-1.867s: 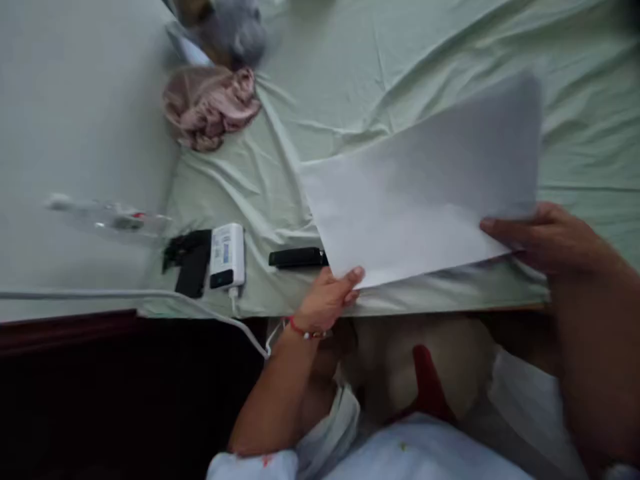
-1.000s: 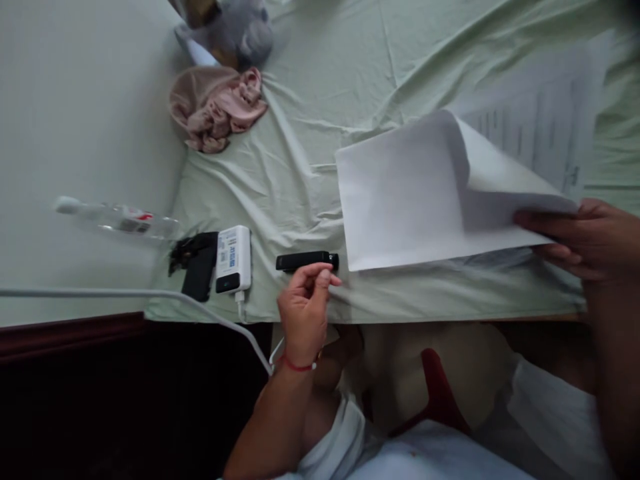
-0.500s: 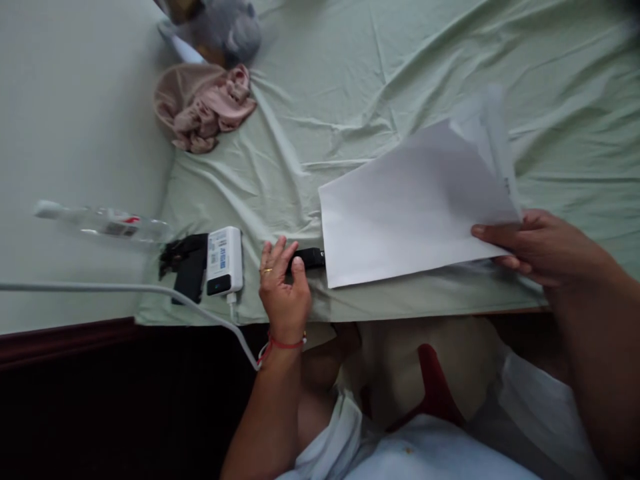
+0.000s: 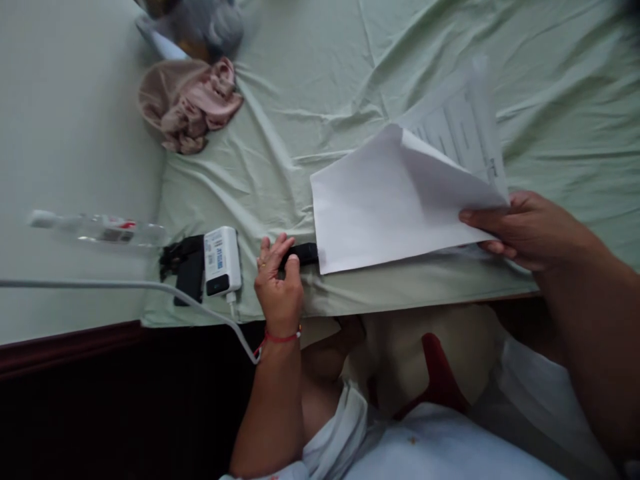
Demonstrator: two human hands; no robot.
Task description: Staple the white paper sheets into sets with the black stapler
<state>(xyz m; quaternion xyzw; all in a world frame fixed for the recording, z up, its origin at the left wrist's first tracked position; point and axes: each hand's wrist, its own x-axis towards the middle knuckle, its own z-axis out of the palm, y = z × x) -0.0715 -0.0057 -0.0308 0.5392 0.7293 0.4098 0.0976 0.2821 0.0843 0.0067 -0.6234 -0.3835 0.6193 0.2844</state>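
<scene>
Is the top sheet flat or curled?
Curled: the top sheet bends over toward its far right part, exposing printed paper beyond it; the right hand pinches its right end.

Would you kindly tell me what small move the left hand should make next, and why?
Probably closing the left hand firmly on the black object: the hand covers one end of it, though whether it grips is unclear, and the right hand is busy holding the papers.

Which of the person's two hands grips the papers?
The right hand, its thumb on top of the papers; the left hand is at the black object instead.
</scene>
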